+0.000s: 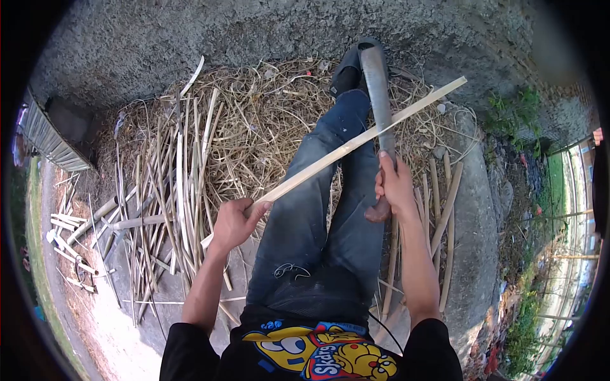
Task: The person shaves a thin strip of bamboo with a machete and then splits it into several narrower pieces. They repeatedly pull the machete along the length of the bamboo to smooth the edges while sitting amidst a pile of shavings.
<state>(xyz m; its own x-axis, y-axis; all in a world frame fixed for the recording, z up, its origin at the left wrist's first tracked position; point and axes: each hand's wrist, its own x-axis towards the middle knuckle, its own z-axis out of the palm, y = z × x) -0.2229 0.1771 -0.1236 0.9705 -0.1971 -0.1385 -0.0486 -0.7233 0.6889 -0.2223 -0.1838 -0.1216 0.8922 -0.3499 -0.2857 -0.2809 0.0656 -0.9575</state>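
Note:
My left hand is closed around the lower end of a pale split bamboo strip. The strip slants up to the right across my legs, its far end beyond my right knee. In my right hand is the handle of a machete, whose broad, worn metal blade points away from me toward my feet. Blade and strip cross just above my right hand. The handle's dark, curved butt shows below my fist.
My outstretched legs lie over the concrete ground, feet by a rough wall. Curly shavings cover the ground ahead. Many bamboo strips lie in a heap at the left, and several bamboo pieces lie at the right.

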